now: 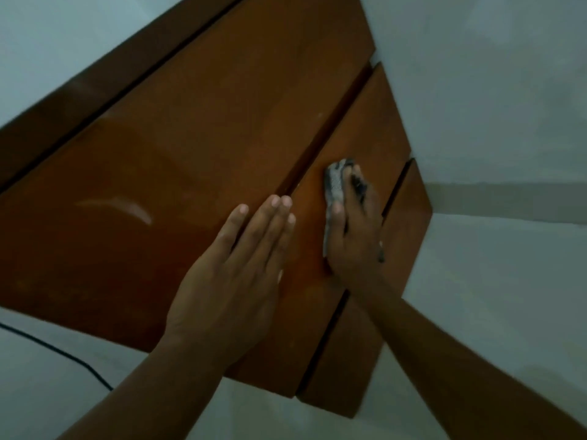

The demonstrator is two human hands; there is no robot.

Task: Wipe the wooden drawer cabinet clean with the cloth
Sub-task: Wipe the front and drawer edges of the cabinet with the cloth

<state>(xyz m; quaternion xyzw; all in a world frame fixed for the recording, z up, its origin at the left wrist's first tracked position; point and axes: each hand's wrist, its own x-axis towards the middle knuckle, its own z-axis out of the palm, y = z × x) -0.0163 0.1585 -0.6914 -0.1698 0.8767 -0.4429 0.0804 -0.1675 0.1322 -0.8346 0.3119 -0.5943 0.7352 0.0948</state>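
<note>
From the head camera, looking steeply down, the wooden cabinet (197, 128) fills most of the picture, its broad top toward the left and its drawer fronts stepping away to the right, with dark gaps between them. The left hand (235, 274) lies flat on the top, fingers straight and close together, their tips reaching the front edge; it holds nothing and seems to steady the person. The right hand (355, 236) is on the upper drawer front (359, 128), fingers bent over the bunched grey cloth (335, 182) and pressing it against the wood, with cloth showing past the fingertips and beside the thumb. A black cable (63, 354) runs over the pale floor at lower left. The step in hand looks like wiping that upper drawer front. The next move likely calls for firm, even strokes along the panel's length while keeping the cloth gripped, then shifting down to the lower drawer front (409, 223) and along the gaps, where dust would collect.
</note>
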